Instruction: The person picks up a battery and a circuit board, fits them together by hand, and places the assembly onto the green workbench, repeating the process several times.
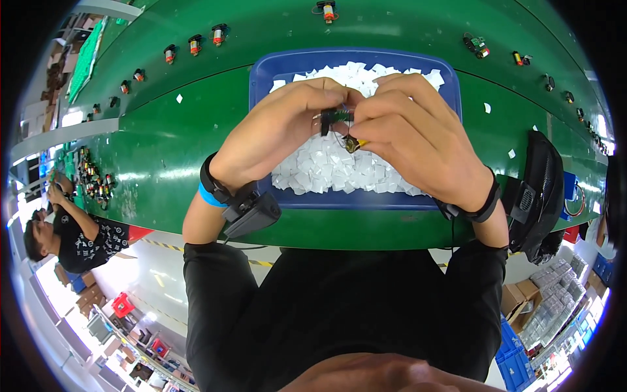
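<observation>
Over a blue tray (356, 201), both my hands hold one small electronic assembly with a black disc, a green board, thin wires and a yellow-and-brass part (336, 119). My left hand (297, 108) grips its black side with curled fingers. From the other side, my right hand (418, 127) pinches the board and the yellow end between thumb and fingers. The fingertips partly hide the assembly. A heap of small white square pieces (346, 166) fills most of the tray below. A black device is strapped to each wrist.
Similar small assemblies (217, 34) stand along the green bench (196, 130), one (328, 11) beyond the tray. A black bag (541, 189) lies at the right edge. At far left, a co-worker (78, 228) sits beside a cluster of parts (95, 176).
</observation>
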The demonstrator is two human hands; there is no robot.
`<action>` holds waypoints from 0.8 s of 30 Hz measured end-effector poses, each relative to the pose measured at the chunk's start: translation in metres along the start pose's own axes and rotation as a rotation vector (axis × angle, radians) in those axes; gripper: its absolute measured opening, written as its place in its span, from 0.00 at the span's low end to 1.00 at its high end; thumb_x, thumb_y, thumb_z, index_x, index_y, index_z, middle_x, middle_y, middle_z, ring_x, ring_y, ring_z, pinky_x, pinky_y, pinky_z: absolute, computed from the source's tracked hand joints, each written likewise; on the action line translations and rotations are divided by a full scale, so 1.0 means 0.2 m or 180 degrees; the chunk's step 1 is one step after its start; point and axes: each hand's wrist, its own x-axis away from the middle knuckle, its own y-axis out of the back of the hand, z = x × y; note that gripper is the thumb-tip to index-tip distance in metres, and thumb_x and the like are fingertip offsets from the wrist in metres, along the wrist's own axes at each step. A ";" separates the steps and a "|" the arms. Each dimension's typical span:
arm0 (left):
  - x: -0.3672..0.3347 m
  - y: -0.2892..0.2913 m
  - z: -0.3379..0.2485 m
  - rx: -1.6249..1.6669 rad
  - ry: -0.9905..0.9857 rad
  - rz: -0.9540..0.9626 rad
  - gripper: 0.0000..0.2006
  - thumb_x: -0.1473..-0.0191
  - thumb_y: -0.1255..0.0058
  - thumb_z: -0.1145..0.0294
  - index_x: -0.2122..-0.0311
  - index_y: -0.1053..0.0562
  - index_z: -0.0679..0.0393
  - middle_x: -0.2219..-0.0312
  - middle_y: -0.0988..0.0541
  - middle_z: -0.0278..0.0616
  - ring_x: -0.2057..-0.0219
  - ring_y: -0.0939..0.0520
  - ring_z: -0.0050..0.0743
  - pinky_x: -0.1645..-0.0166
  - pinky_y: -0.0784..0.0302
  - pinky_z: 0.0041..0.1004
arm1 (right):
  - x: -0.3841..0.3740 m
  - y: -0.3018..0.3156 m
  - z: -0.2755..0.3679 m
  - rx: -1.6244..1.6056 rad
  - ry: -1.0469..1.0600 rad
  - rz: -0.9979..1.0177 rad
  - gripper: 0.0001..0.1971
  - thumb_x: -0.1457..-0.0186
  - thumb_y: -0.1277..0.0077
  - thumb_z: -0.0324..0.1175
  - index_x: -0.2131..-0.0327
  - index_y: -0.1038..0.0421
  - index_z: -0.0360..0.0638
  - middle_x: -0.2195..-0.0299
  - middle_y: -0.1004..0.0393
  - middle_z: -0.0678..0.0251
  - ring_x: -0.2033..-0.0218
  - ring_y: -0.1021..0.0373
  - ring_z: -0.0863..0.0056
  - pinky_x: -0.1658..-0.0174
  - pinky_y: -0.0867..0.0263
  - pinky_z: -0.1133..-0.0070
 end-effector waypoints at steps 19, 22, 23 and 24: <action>0.01 -0.01 0.00 -0.1058 0.0012 -0.0098 0.11 0.34 0.59 0.69 0.57 0.27 0.64 0.71 0.23 0.36 0.71 0.22 0.19 0.70 0.24 0.21 | 0.01 0.00 0.05 0.0618 0.0425 -0.0021 0.16 0.66 0.37 0.24 0.66 0.21 0.39 0.64 0.20 0.66 0.67 0.29 0.67 0.67 0.31 0.77; 0.03 -0.07 -0.04 -0.0784 -0.0099 -0.0357 0.13 0.34 0.62 0.70 0.53 0.28 0.65 0.63 0.22 0.43 0.68 0.21 0.24 0.67 0.21 0.25 | -0.02 0.05 0.02 0.0623 0.0316 -0.0077 0.14 0.64 0.38 0.24 0.67 0.21 0.39 0.64 0.19 0.66 0.67 0.29 0.68 0.69 0.32 0.79; 0.03 -0.06 -0.04 -0.0781 -0.0099 -0.0356 0.13 0.34 0.62 0.70 0.53 0.28 0.65 0.63 0.22 0.43 0.68 0.21 0.24 0.67 0.21 0.25 | -0.02 0.05 0.02 0.0623 0.0314 -0.0074 0.14 0.64 0.38 0.24 0.67 0.21 0.39 0.64 0.19 0.66 0.67 0.29 0.68 0.69 0.32 0.79; 0.03 -0.05 -0.04 -0.0839 -0.0098 -0.0240 0.13 0.35 0.61 0.71 0.53 0.28 0.66 0.62 0.23 0.43 0.67 0.21 0.24 0.67 0.20 0.25 | -0.02 0.05 0.01 0.0598 0.0293 -0.0124 0.14 0.64 0.38 0.24 0.68 0.21 0.39 0.64 0.19 0.67 0.67 0.29 0.69 0.70 0.32 0.80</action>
